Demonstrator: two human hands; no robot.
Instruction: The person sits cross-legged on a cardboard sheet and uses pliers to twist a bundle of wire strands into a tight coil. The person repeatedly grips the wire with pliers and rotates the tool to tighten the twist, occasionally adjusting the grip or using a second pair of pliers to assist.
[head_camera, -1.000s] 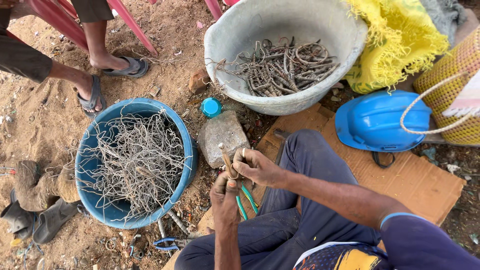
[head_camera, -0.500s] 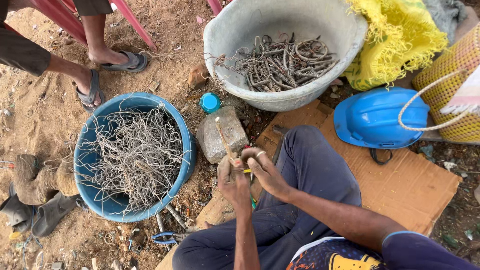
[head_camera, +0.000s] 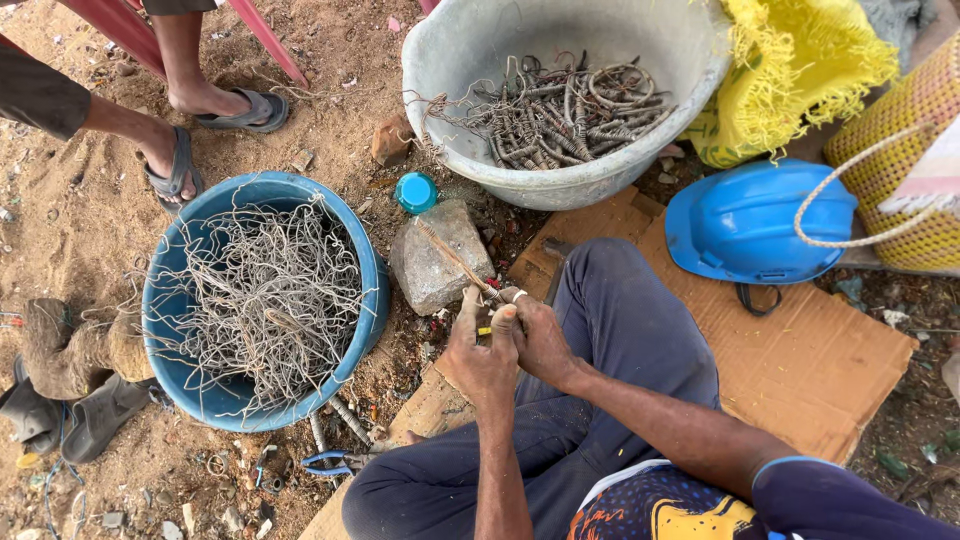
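A blue tub (head_camera: 365, 260) full of thin tangled wire (head_camera: 265, 300) is sitting on the sandy ground at the left. Next to it a grey rock (head_camera: 435, 265) is lying. A thin wire piece (head_camera: 455, 260) is lying slanted across the rock, and its near end is going into the person's fingers (head_camera: 497, 322). The left hand (head_camera: 480, 360) and the right hand (head_camera: 540, 340) are pressing together, both pinching that end. Above, a grey tub (head_camera: 620, 175) is holding thick twisted wire bits. A blue helmet (head_camera: 750, 220) is resting on cardboard (head_camera: 800, 350) at the right.

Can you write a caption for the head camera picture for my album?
Both hands grip a thin rod resting on a grey stone between two tubs of wire.
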